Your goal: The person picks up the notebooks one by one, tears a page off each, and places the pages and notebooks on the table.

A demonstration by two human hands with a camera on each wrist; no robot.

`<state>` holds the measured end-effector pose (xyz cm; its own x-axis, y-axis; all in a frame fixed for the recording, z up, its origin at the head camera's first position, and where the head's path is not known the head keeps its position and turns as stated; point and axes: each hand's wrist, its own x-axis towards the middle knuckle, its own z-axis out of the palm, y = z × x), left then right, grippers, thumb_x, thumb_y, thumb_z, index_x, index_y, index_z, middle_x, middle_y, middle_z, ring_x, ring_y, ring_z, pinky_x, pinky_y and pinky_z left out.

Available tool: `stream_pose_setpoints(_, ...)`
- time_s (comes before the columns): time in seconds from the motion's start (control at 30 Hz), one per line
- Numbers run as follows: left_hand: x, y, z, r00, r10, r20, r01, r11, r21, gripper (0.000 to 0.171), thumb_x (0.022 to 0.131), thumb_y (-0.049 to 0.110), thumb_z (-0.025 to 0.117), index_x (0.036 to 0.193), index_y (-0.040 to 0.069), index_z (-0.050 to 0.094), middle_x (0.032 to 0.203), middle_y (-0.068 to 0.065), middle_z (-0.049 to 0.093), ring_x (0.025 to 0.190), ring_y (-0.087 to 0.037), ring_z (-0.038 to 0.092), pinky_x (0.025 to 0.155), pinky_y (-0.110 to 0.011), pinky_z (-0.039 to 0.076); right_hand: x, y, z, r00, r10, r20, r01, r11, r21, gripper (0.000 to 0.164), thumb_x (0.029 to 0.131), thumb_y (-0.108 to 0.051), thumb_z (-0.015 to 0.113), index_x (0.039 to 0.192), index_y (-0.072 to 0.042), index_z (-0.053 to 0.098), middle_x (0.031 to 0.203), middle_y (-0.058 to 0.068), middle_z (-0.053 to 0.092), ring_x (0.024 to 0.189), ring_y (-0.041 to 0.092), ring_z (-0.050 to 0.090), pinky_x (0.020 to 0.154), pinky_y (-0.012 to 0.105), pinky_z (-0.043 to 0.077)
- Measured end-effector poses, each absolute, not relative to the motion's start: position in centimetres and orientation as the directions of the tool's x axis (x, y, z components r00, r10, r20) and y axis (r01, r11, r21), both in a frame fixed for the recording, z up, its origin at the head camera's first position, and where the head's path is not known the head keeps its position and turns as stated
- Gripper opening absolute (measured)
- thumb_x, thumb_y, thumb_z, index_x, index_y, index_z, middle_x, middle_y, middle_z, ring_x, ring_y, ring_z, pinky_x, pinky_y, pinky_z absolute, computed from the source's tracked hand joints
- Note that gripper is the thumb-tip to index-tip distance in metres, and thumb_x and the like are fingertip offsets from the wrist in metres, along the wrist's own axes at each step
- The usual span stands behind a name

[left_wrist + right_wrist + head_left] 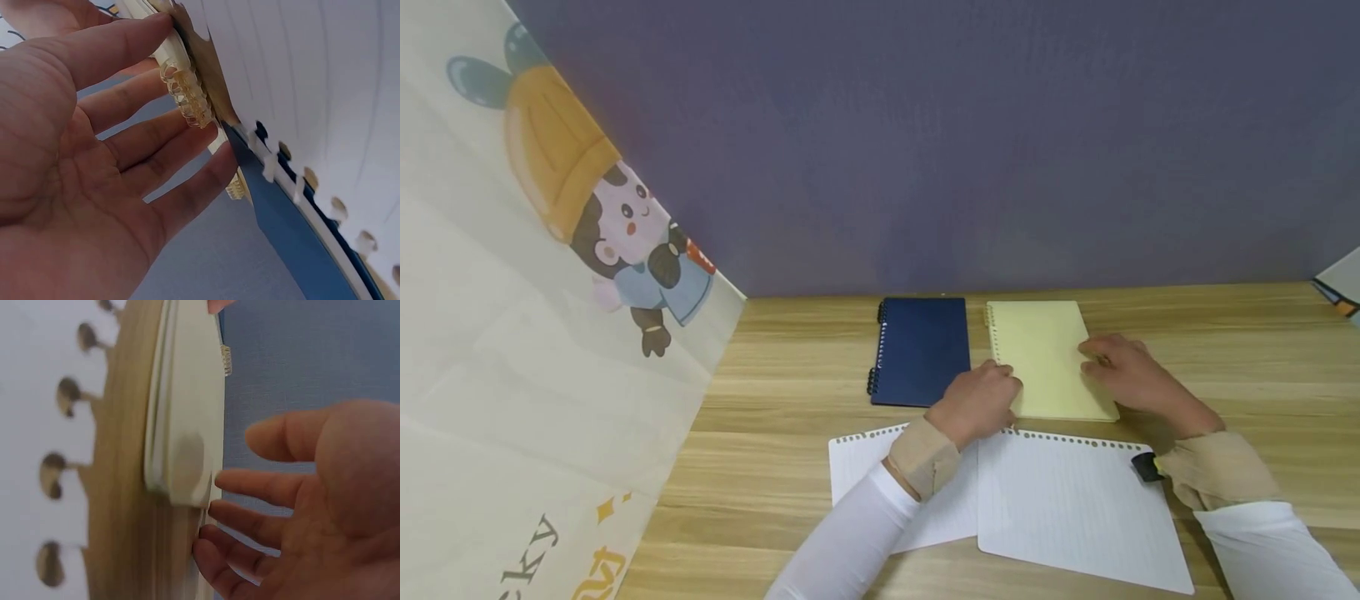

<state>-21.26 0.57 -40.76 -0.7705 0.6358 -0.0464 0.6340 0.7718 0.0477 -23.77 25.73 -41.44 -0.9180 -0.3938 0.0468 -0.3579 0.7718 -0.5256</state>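
A pale yellow ring-bound notebook (1037, 358) lies on the wooden table, its clear binding coil (186, 94) along the left side. My left hand (979, 400) is at its lower left corner; in the left wrist view the thumb tip reaches the notebook's edge and the fairly straight fingers (187, 194) lie beside the coil. At the right edge, my right hand (1123, 371) touches the notebook with its fingertips (215, 534), the thumb held apart from it in the right wrist view.
A dark blue notebook (921, 350) with black rings lies left of the yellow one. Two lined, punched paper sheets, a left sheet (857, 467) and a right sheet (1075, 500), lie nearer me, under the forearms. A purple-grey wall panel (925, 150) stands behind the table (760, 358).
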Motion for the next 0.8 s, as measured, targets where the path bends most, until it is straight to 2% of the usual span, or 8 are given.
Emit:
stream_pose_setpoints(0.1, -21.41, 0.33, -40.75, -0.769, 0.638, -0.039, 0.636, 0.770, 0.047, 0.027, 0.078, 0.035, 0.069, 0.103, 0.026, 0.064, 0.121, 0.010, 0.052, 0.105, -0.008, 0.046, 0.073, -0.017, 0.039, -23.86, 25.63, -41.66, -0.905, -0.422, 0.057, -0.390, 0.769, -0.507, 0.047, 0.097, -0.027, 0.042, 0.126, 0.009, 0.044, 0.135, 0.033, 0.032, 0.124, 0.048, 0.025, 0.098, 0.054, 0.012)
stream_pose_setpoints(0.5, -21.89, 0.06, -41.30, -0.757, 0.653, -0.035, 0.652, 0.758, 0.026, 0.035, 0.080, 0.038, 0.067, 0.112, 0.027, 0.061, 0.123, 0.009, 0.050, 0.103, -0.009, 0.045, 0.081, -0.017, 0.036, -24.11, 25.61, -41.97, -0.898, -0.439, 0.032, -0.397, 0.776, -0.490, 0.051, 0.096, -0.029, 0.043, 0.131, 0.008, 0.039, 0.138, 0.032, 0.026, 0.126, 0.047, 0.020, 0.092, 0.052, 0.017)
stream_pose_setpoints(0.63, -21.99, 0.13, -41.43, -0.749, 0.661, -0.045, 0.660, 0.750, 0.031, 0.041, 0.082, 0.037, 0.065, 0.121, 0.027, 0.057, 0.128, 0.007, 0.046, 0.110, -0.011, 0.044, 0.082, -0.018, 0.035, -24.07, 25.60, -41.90, -0.899, -0.437, 0.033, -0.395, 0.776, -0.491, 0.052, 0.096, -0.030, 0.043, 0.132, 0.008, 0.038, 0.137, 0.031, 0.028, 0.125, 0.046, 0.022, 0.092, 0.053, 0.017)
stream_pose_setpoints(0.8, -22.24, 0.00, -40.63, -0.741, 0.671, -0.033, 0.668, 0.741, 0.075, 0.045, 0.088, 0.037, 0.056, 0.132, 0.027, 0.049, 0.137, 0.003, 0.039, 0.123, -0.012, 0.039, 0.091, -0.022, 0.032, -23.96, 25.49, -41.60, -0.899, -0.432, 0.072, -0.406, 0.760, -0.508, 0.051, 0.096, -0.031, 0.044, 0.131, 0.006, 0.038, 0.135, 0.030, 0.031, 0.123, 0.047, 0.026, 0.093, 0.056, 0.016)
